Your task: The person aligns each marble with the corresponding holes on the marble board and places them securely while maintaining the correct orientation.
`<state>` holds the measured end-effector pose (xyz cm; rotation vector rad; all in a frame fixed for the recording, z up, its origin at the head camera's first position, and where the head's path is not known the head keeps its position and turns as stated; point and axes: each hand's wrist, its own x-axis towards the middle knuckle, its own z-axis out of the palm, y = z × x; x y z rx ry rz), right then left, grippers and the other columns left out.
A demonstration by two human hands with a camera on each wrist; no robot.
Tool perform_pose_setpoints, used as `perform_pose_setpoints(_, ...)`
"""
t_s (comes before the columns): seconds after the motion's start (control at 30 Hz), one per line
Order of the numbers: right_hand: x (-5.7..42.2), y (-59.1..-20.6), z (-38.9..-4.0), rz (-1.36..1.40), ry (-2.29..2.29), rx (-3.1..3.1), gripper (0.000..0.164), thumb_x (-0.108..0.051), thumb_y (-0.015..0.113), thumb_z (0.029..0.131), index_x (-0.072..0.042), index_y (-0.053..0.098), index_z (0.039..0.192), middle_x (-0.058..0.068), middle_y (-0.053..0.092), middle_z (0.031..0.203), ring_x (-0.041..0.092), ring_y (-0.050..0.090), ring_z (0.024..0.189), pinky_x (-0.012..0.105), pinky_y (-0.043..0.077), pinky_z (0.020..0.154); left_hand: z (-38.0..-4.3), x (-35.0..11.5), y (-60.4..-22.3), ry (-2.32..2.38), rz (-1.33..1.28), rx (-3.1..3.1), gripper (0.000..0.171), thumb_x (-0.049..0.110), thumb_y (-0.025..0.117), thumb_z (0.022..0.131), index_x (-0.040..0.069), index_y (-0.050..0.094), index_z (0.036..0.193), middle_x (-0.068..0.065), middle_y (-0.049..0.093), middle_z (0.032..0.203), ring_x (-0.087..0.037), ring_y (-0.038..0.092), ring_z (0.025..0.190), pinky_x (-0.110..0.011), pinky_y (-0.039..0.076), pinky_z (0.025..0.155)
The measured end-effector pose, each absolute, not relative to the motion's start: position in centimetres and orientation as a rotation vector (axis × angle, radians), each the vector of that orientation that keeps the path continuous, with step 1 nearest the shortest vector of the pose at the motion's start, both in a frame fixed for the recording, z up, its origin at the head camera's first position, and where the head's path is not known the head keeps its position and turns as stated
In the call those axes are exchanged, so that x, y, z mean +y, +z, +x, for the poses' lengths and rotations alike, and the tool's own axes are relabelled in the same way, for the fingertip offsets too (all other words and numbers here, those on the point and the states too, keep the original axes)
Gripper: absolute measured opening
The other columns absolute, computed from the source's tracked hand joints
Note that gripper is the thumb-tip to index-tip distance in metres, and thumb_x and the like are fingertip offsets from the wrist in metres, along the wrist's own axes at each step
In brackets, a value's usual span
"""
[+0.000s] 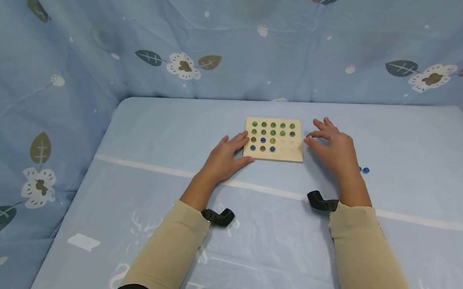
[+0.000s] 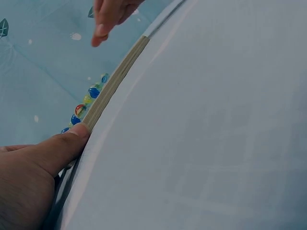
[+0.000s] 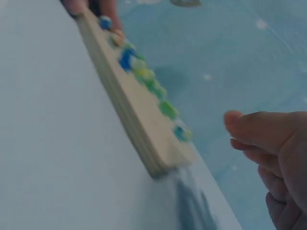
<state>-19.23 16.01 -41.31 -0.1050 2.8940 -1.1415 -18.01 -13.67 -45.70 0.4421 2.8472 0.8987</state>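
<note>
Wooden board with marbles sits near the table's far edge. Left hand spread wide at the board's near-left corner: thumb on near edge, fingers at left edge. Right hand just off its right edge, thumb and forefinger narrow; can't tell from here whether they're holding anything.

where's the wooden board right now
In the head view, the wooden board lies on the table, left hand touching its left side, right hand just off its right.
</note>
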Motion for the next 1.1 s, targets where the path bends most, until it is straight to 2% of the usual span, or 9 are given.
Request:
perform_pose_setpoints(0.3,12.4,-42.7,-19.5,-0.269,-1.114,2.903,0.032,-0.028,0.069,0.093,-0.004,0.073,0.114,0.004,0.043,0.154,0.025,0.024,0.150,0.054,0.021,0.123,-17.9,-13.1,-45.5,0.911,0.485,2.836,0.072,0.045,0.069,0.091,0.016,0.041,0.151,0.009,0.031,0.160,-0.008,0.030,0.147,-0.029,0.008,0.126)
perform_pose_setpoints(0.63,11.5,-43.6,-20.0,-0.357,-1.014,2.904,0.035,-0.025,0.068,0.094,-0.003,0.069,0.122,0.007,0.037,0.157,0.027,0.021,0.151,0.057,0.021,0.122,-18.0,-13.1,-45.4,0.882,0.477,2.854,0.072,0.045,0.068,0.091,0.015,0.041,0.150,0.008,0.032,0.160,-0.008,0.031,0.146,-0.028,0.008,0.126)
perform_pose_setpoints(1.1,10.8,-43.9,-20.4,-0.417,-1.002,2.905,0.033,-0.024,0.067,0.095,-0.004,0.070,0.121,0.009,0.038,0.156,0.028,0.021,0.151,0.054,0.021,0.123,-18.0,-13.6,-45.5,0.892,0.429,2.860,0.073,0.045,0.069,0.091,0.017,0.040,0.151,0.009,0.030,0.160,-0.008,0.030,0.147,-0.029,0.008,0.126)
